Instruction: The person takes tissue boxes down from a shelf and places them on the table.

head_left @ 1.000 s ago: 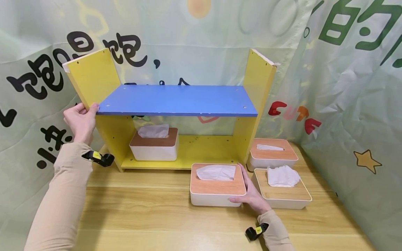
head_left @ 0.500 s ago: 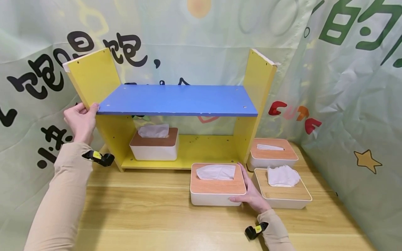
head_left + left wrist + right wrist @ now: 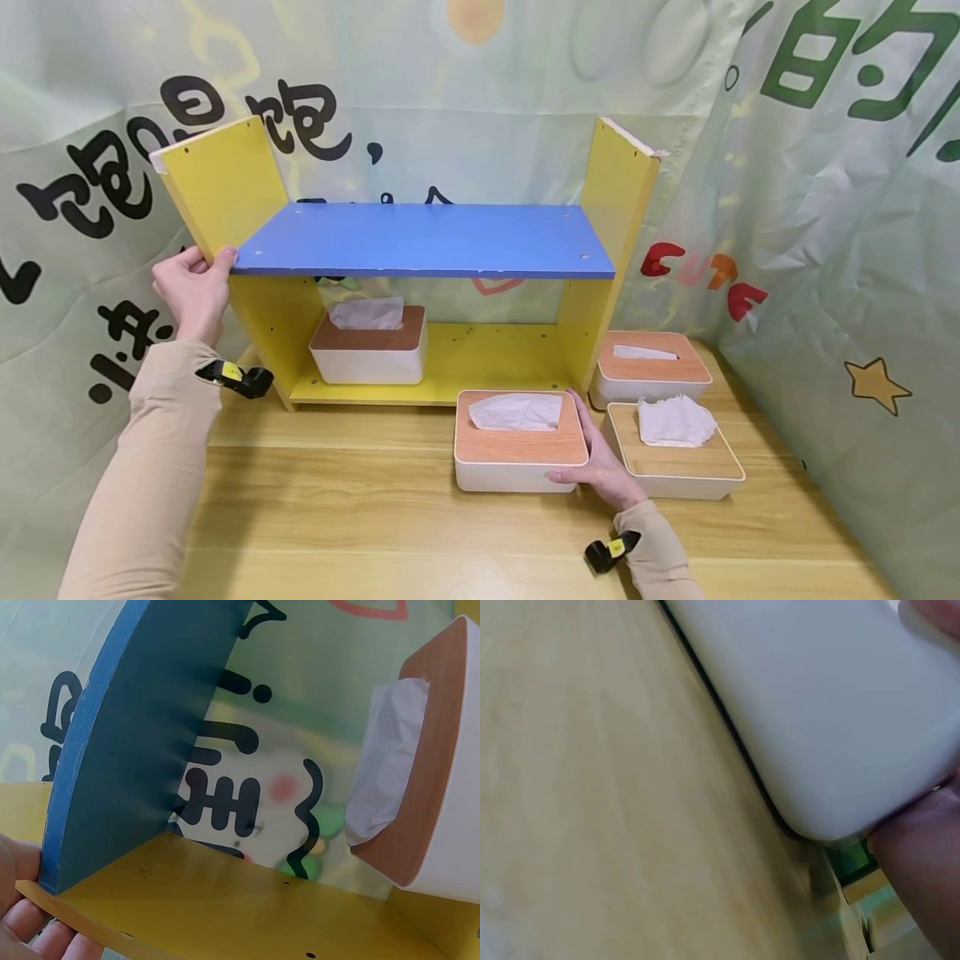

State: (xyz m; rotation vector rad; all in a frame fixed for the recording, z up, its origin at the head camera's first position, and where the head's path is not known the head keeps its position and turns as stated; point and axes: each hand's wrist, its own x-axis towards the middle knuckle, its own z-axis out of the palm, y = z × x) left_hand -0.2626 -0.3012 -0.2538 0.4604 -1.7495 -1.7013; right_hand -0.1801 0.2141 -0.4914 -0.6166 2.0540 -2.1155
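My left hand (image 3: 193, 287) grips the front edge of the yellow shelf unit's left side panel (image 3: 225, 183). Its thumb lies at the end of the blue shelf board (image 3: 427, 237), and in the left wrist view the fingers (image 3: 52, 939) curl round the yellow panel's edge. On the table before the unit is a tissue box (image 3: 491, 446) with a white body, wood-look lid and tissue poking out. My right hand (image 3: 603, 467) holds it by the right end, thumb on the front face. Most of its other fingers are hidden behind the box.
Another tissue box (image 3: 367, 365) with a darker lid stands inside the unit, at the left of the yellow bottom board (image 3: 487, 354). To the right of the unit are two more, one box (image 3: 652, 392) behind the other box (image 3: 675, 487). A printed cloth (image 3: 465, 158) hangs behind.
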